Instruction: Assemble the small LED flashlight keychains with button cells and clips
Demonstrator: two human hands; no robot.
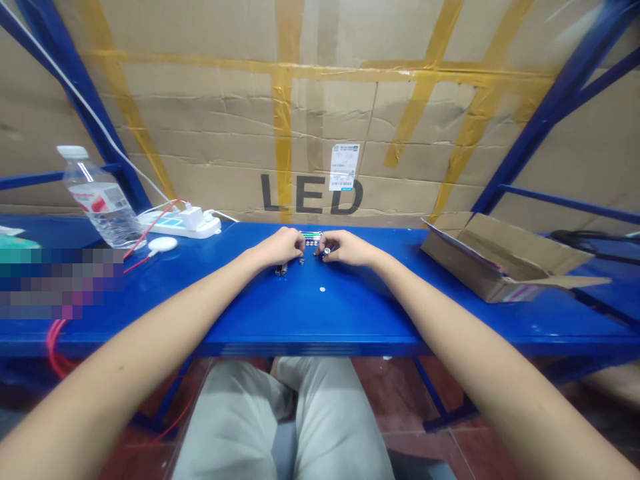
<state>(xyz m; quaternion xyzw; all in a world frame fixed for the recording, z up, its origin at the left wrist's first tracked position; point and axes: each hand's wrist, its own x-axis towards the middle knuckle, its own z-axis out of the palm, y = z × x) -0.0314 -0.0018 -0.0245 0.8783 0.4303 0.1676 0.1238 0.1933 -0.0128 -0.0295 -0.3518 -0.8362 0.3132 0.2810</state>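
Note:
Both my hands rest on the blue table [310, 313] near its far edge. My left hand [283, 244] has its fingers curled, its tips close to a small green electronic part [311, 235]. My right hand [346, 248] is also curled and pinches a small round metal piece [327, 251]. Two short dark cylinders [281, 270] lie on the table just below my left hand. A small white round piece [323, 289] lies alone nearer to me. What my left fingers hold is hidden.
An open cardboard box [493, 257] lies at the right. At the left stand a plastic water bottle [100, 198], a white power strip [183, 221] with a red cable, and a white round puck [163, 245]. A taped cardboard wall marked LED [310, 193] closes the back.

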